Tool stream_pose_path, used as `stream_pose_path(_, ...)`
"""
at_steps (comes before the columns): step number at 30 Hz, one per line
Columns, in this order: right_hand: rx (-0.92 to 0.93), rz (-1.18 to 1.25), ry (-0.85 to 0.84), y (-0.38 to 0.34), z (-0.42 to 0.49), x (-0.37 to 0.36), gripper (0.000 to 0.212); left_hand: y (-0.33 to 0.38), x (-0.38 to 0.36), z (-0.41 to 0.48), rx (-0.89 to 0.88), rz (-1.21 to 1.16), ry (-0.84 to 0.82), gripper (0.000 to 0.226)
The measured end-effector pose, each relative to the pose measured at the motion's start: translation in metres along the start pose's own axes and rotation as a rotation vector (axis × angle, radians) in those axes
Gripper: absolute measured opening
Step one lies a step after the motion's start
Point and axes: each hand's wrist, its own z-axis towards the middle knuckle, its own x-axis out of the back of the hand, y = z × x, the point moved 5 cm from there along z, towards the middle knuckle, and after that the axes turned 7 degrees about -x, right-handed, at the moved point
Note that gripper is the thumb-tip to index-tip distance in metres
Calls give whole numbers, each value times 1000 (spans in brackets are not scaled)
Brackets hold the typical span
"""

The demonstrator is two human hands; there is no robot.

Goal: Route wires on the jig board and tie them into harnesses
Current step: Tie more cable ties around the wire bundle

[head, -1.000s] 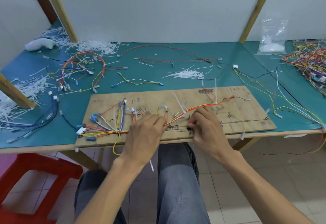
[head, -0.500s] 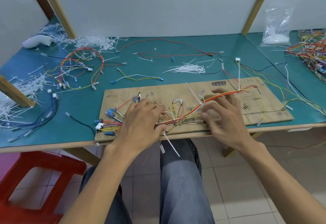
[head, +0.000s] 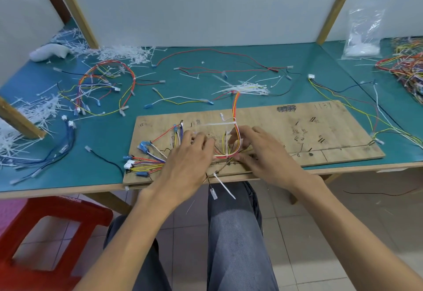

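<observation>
Stool: a red stool sits lower left, below the worktop.
Left hand: my left hand lies knuckles-up, fingers curled over the fanned wires; I cannot tell whether it grips them.
Wire bundle: the orange-yellow wire bundle runs down the centre and bends left between my hands.
Right hand: my right hand is relaxed, its fingers spread and touching that bend.
Jig board: the jig board lies at the worktop's near edge.
Bag: a plastic bag stands upper right.
</observation>
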Motion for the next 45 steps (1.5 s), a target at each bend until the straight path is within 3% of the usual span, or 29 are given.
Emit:
stream_pose_path(4, -21, 102, 4, 0, 1, -4, 52, -2, 3, -3, -3, -118, 75, 14)
stream_pose_path(12, -64, 337, 144, -19, 20, -6, 36, -8, 11, -7, 0, -284, 124, 15)
stream_pose_path(17, 62, 286, 353, -37, 23, 1, 28, -19, 26, -17, 37, -30, 128, 24)
stream_pose_path(21, 147, 256, 513, -54, 24, 6, 30, -25, 26, -22, 34, -50, 70, 26)
stream_pose_path(24, 81, 345, 576, -49, 17, 7, 35, -29, 26, -25, 61, -69, 92, 30)
stream_pose_path(30, -60, 374, 510, -32, -8, -11, 40, -48, 54, -23, 67, -46, 336, 25)
stream_pose_path(33, -80, 381, 384, -26, -21, -22, 60, -58, 66, -21, 25, -79, 369, 27)
stream_pose_path(37, -80, 378, 253, -19, -35, -27, 85, -67, 53, -32, 47, -304, 127, 45)
stream_pose_path(40, -43, 382, 195, -20, -41, -25, 77, -72, 34, -46, 22, -247, -69, 48)
stream_pose_path(45, -95, 502, 145, -25, -32, -27, 79, -81, 27, -47, -14, -307, -79, 54)
